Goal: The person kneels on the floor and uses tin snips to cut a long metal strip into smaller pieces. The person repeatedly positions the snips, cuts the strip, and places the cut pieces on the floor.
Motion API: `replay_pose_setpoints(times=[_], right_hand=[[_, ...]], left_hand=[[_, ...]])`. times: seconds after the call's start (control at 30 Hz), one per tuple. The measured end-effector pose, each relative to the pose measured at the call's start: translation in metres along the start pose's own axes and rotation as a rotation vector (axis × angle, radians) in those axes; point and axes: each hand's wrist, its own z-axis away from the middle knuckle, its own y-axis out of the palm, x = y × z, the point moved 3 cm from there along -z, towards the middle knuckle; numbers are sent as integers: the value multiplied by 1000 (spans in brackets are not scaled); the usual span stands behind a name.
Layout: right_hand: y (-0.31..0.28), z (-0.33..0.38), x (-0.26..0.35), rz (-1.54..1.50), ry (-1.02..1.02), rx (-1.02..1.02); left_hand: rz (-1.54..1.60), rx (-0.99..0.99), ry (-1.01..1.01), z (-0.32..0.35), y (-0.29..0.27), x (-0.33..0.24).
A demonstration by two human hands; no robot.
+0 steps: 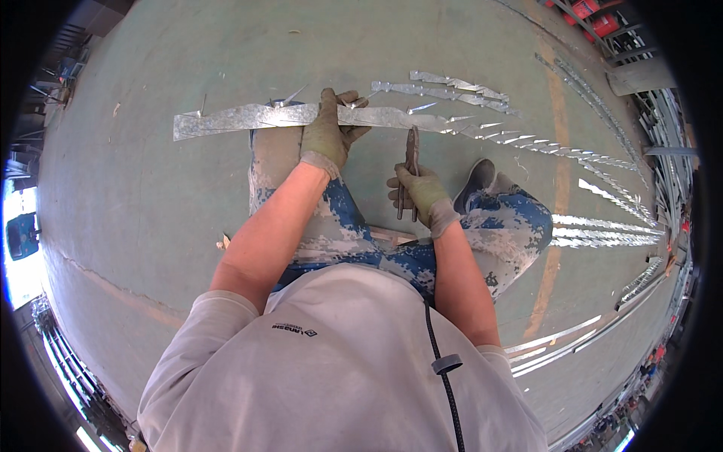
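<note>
A long galvanized metal strip [226, 120] with cut, bent-up pointed teeth stretches across in front of me, its left part over my knee. My left hand [327, 135], in an olive work glove, is closed around the strip near its left part. Several teeth stick up on both sides of that hand. In my gloved right hand [423, 193] is a pair of pliers [411, 151], handles toward me and jaws pointing away. The jaw tips come close to the strip's near edge; whether they touch it I cannot tell.
Shorter toothed strips [444, 92] lie on the green floor [173, 203] just beyond. More toothed strips [606, 232] and plain strips [557, 337] lie to the right. Metal stock [666, 120] is stacked along the right side, with red objects [602, 26] at the far right.
</note>
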Motion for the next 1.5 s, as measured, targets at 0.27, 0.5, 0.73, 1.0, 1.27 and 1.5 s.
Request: replay_pose_setpoints(times=[0.27,0.5,0.73,1.0,1.27,1.5], right_hand=[[-3,3,3,18,15,-42],[-2,7,3,-166,67,-16],[-6,4,3,-138,75,-8],[-9,-1,-4,-38,14,-15],[-8,-1,-3,6,-13,-19],[-4,5,6,-118,32,-8]], left_hand=[[-4,-9,1,0,1,-1],[30,-12,10,-1,0,-2],[35,-23,2,0,-1,-4],[25,-20,-6,0,1,-4],[13,-18,-6,-1,2,-3],[11,-8,20,0,1,-3]])
